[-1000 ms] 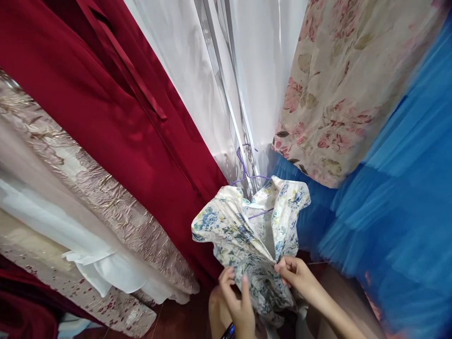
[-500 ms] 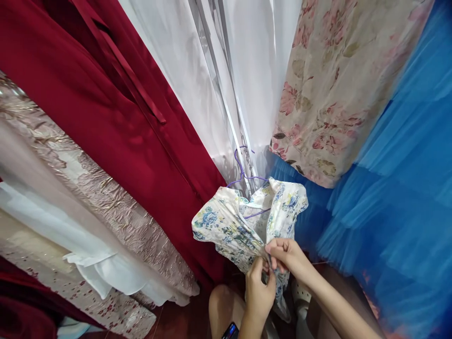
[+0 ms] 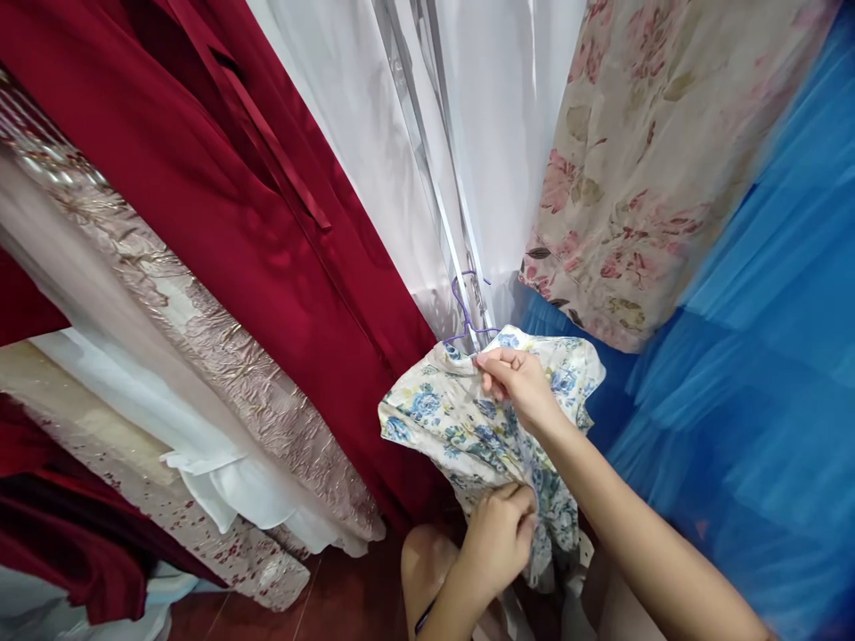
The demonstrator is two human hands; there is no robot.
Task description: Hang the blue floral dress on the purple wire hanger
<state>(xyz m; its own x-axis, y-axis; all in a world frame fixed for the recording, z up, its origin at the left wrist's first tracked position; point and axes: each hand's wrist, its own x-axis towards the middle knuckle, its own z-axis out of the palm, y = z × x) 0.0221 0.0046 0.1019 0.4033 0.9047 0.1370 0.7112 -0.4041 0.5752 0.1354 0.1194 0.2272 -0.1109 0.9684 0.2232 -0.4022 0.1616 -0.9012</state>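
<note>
A white dress (image 3: 434, 401) with blue and yellow-green flowers and short cap sleeves hangs on a purple wire hanger (image 3: 463, 307). My right hand (image 3: 517, 383) is closed in a pinch at the middle of its neckline, at the top of the zipper; the small pull is hidden by my fingers. Lower down, my left hand (image 3: 498, 539) grips the dress cloth near the waist, fingers curled. The two edges of the opening lie together between my hands. Below my left hand the skirt hangs gathered, partly covered by my arms.
Metal rails (image 3: 444, 196) run down behind the hanger against a white curtain (image 3: 494, 133). A long red garment (image 3: 267, 267) and pink textured cloth (image 3: 267, 383) hang at left. Pink-flowered cloth (image 3: 621, 196) and blue tulle (image 3: 754, 401) hang at right. Dark red floor (image 3: 340, 592) shows below.
My right hand has moved from the waist up to the neckline, and the gaping opening has closed. My left hand still holds the dress lower down.
</note>
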